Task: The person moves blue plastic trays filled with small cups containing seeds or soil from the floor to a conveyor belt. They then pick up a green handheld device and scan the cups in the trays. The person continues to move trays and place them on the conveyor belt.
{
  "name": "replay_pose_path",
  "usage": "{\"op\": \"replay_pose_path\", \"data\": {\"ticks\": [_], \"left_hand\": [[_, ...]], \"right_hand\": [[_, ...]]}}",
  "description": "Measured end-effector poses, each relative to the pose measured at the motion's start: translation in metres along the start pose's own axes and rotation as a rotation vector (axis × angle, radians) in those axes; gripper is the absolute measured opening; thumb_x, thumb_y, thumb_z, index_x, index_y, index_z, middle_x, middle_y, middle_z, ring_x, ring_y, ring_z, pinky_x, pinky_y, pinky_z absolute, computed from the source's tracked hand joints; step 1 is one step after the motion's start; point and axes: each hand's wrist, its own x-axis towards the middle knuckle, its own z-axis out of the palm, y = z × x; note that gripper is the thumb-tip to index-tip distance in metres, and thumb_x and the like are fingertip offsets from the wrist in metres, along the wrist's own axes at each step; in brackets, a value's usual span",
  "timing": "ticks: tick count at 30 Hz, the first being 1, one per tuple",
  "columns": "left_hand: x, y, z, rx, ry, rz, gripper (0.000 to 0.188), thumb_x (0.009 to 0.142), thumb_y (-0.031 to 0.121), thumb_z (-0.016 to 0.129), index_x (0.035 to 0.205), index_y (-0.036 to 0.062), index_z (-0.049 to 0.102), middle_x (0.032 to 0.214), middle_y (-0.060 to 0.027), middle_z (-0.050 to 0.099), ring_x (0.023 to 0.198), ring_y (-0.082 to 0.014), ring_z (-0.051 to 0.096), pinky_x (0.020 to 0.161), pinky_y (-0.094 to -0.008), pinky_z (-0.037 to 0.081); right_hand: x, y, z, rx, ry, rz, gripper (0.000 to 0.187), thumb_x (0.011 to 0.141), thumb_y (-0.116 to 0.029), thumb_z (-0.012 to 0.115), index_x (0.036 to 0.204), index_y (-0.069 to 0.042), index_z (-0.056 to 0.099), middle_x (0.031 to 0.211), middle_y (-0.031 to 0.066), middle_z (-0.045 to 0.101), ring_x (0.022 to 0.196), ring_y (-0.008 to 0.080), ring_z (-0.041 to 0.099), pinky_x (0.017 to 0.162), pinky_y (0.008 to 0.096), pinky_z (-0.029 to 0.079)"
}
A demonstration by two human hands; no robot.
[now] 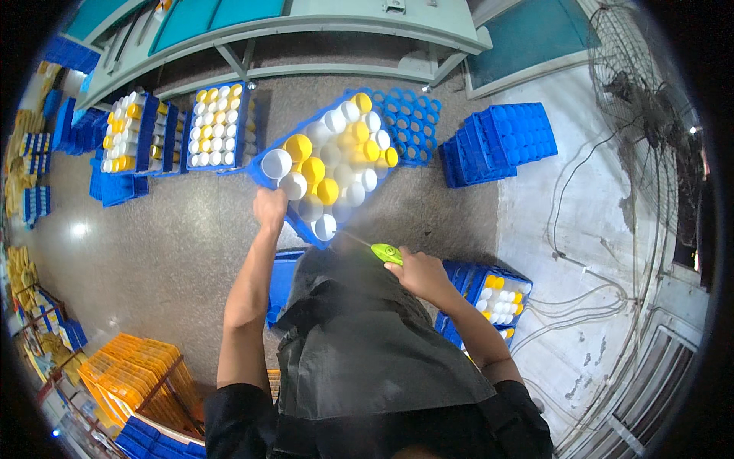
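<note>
My left hand [271, 206] grips the edge of a blue tray [303, 232] of white and yellow cups [312, 170] before me; my right hand [420, 274] clasps a green-handled tool [388, 253]. Around: grey floor [176, 245], pale bench [359, 27], caged fan [634, 84].

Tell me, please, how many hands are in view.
2: the left hand grips the blue tray near its left corner, and the right hand holds a green-handled tool. I see no others hidden.
</note>
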Motion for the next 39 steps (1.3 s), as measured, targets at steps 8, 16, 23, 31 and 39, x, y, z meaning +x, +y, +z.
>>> {"op": "replay_pose_path", "data": {"ticks": [8,16,23,31,39], "left_hand": [[0.049,0.040,-0.015,0.054,0.003,0.126,0.050,0.074,0.022,0.058,0.111,-0.0118,0.058,0.096,-0.0332,0.065,0.097,-0.0470,0.063,0.090,-0.0489,0.048],[0.145,0.073,-0.056,0.043,-0.053,0.239,0.063,0.075,0.031,0.070,0.122,-0.0087,0.054,0.102,-0.0313,0.066,0.101,-0.0454,0.063,0.091,-0.0461,0.048],[0.316,0.081,-0.105,0.195,-0.149,0.279,0.056,0.076,0.041,0.072,0.098,-0.0100,0.067,0.092,-0.0309,0.067,0.092,-0.0430,0.066,0.082,-0.0453,0.051],[0.453,0.056,-0.200,-0.261,-0.323,0.224,0.032,0.082,0.017,0.071,0.107,-0.0031,0.068,0.096,-0.0116,0.071,0.083,-0.0210,0.067,0.077,-0.0341,0.051],[0.508,0.029,-0.218,-0.893,-0.323,-0.023,0.036,0.087,0.006,0.063,0.120,-0.0039,0.057,0.112,-0.0104,0.065,0.097,-0.0224,0.065,0.086,-0.0376,0.052]], "right_hand": [[0.028,-0.048,-0.064,-0.003,0.068,-0.003,0.056,0.095,-0.049,0.048,0.124,-0.001,0.051,0.086,0.0244,0.067,0.081,0.0415,0.067,0.069,0.0508,0.051],[0.084,-0.117,-0.117,-0.007,0.259,0.005,0.047,0.094,-0.044,0.054,0.114,-0.001,0.055,0.073,0.0221,0.066,0.067,0.0404,0.066,0.061,0.0498,0.051],[0.168,-0.199,-0.161,0.098,0.248,0.194,0.047,0.095,-0.042,0.055,0.114,0.001,0.055,0.071,0.0235,0.064,0.068,0.0427,0.064,0.064,0.0507,0.051],[0.242,-0.238,-0.233,-0.133,0.338,0.327,0.045,0.097,-0.041,0.051,0.108,0.003,0.055,0.065,0.0253,0.063,0.063,0.0418,0.066,0.055,0.0504,0.051],[0.320,-0.243,-0.265,-0.186,0.512,0.232,0.045,0.096,-0.044,0.052,0.108,0.000,0.054,0.063,0.0221,0.062,0.059,0.0390,0.065,0.051,0.0470,0.050]]}}
